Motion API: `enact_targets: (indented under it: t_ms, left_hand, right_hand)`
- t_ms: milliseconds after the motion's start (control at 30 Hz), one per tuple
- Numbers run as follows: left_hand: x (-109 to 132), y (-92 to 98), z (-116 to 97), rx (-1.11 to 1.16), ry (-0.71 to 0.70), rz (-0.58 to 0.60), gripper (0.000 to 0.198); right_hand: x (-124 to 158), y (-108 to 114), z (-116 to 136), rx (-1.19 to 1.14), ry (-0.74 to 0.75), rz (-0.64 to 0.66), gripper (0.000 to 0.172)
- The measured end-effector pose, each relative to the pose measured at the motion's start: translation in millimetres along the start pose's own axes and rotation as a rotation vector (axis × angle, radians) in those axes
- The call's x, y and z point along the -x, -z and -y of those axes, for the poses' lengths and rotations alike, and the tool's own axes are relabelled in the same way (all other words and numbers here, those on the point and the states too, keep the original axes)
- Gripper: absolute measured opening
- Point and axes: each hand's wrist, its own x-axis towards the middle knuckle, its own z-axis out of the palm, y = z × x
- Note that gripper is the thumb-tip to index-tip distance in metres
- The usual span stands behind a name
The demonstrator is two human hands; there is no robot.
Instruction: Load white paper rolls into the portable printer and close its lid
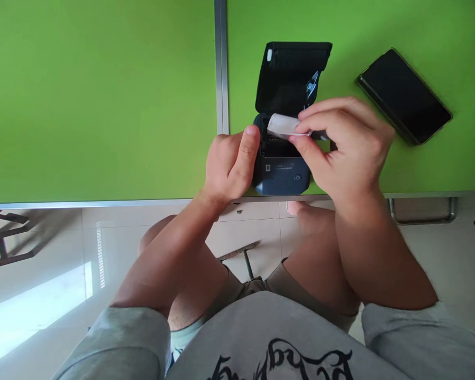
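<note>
A small dark blue portable printer [283,177] stands at the table's front edge with its black lid [293,74] swung up and back. My left hand [231,161] is closed around the printer's left side, thumb along the rim. Over the opened compartment, my right hand [346,142] pinches a white paper roll [284,125] between thumb and fingers. The roll lies across the compartment's upper part; I cannot tell whether it touches the inside. My fingers hide its right end and part of the printer's right side.
A black smartphone [406,95] lies to the right on the green table [103,100]. A grey metal strip [221,68] divides the tabletop left of the printer. Below the front edge are my legs, a stool's bar [239,252] and the tiled floor.
</note>
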Motion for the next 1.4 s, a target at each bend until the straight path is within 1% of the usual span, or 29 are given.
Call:
enact_targets:
  t_ms: [67,167,233,267,300,367,433,500,533,600,667,733,833,933,1033,1133,1233,1333,1400]
  left_hand:
    - [-0.1,0.1,0.2,0.004,-0.002,-0.001,0.065]
    - [0.1,1.6,-0.8,-0.005,-0.011,-0.012,0.063]
    - [-0.1,3.2,-1.6,-0.016,-0.064,-0.034,0.059]
    - [-0.3,3.9,-1.6,-0.016,-0.122,-0.044,0.055]
    - [-0.7,4.4,-1.5,-0.013,-0.198,-0.046,0.051]
    - [-1.6,4.7,-0.9,-0.021,-0.347,-0.033,0.054]
    - [-2.5,4.2,-0.7,-0.072,-0.411,-0.03,0.049]
    - [-3.0,3.3,-1.3,-0.134,-0.39,-0.071,0.038]
    - [-3.2,2.9,-1.8,-0.151,-0.377,-0.102,0.035]
    - [-3.6,2.4,-2.4,-0.156,-0.364,-0.156,0.035]
    - [-4.0,2.3,-1.8,-0.162,-0.346,-0.171,0.038]
    - [-4.5,2.2,0.3,-0.183,-0.324,-0.145,0.042]
    - [-5.0,2.3,3.9,-0.155,-0.355,-0.104,0.043]
    - [-5.2,3.1,4.9,-0.135,-0.35,-0.059,0.042]
    - [-5.7,4.0,3.5,-0.179,-0.271,-0.035,0.047]
    - [-6.7,3.9,2.4,-0.159,-0.24,-0.017,0.041]
    - [-7.7,3.0,1.8,-0.114,-0.275,0.014,0.036]
    - [-8.1,2.8,1.9,-0.107,-0.31,0.008,0.027]
    - [-8.0,3.4,2.8,-0.124,-0.3,0.017,0.025]
  right_hand:
    - [0.8,-0.8,-3.3,-0.071,0.018,-0.062,0.008]
    - [2.7,-3.8,-4.5,-0.263,-0.042,-0.169,0.006]
    - [4.3,-5.4,-1.1,-0.404,-0.098,-0.223,0.003]
    - [5.1,-5.7,1.5,-0.456,-0.125,-0.233,0.003]
    - [5.9,-5.7,4.4,-0.483,-0.146,-0.227,0.003]
    - [7.9,-5.0,9.1,-0.473,-0.167,-0.179,0.002]
    - [9.9,-4.0,10.7,-0.406,-0.144,-0.111,0.004]
    - [11.6,-3.2,9.6,-0.339,-0.092,-0.056,0.002]
    - [12.1,-2.9,8.6,-0.306,-0.067,-0.033,0.005]
    - [12.3,-2.5,7.2,-0.229,-0.038,0.014,0.012]
    - [11.9,-2.3,7.0,-0.146,-0.035,0.05,0.014]
    - [11.7,-2.5,7.3,-0.094,-0.025,0.055,0.013]
    - [12.8,-3.6,5.9,-0.1,-0.001,0.05,0.013]
    - [14.4,-5.0,2.2,-0.068,-0.059,0.032,0.01]
    - [13.4,-4.7,0.6,-0.005,-0.122,-0.005,0.012]
    - [9.5,-2.2,2.5,0.005,-0.131,0.042,0.015]
    - [5.3,-0.3,4.0,-0.017,-0.141,0.096,0.016]
    - [2.5,-0.7,2.3,-0.063,-0.15,0.135,0.017]
    - [1.7,-1.8,0.7,-0.103,-0.144,0.14,0.017]
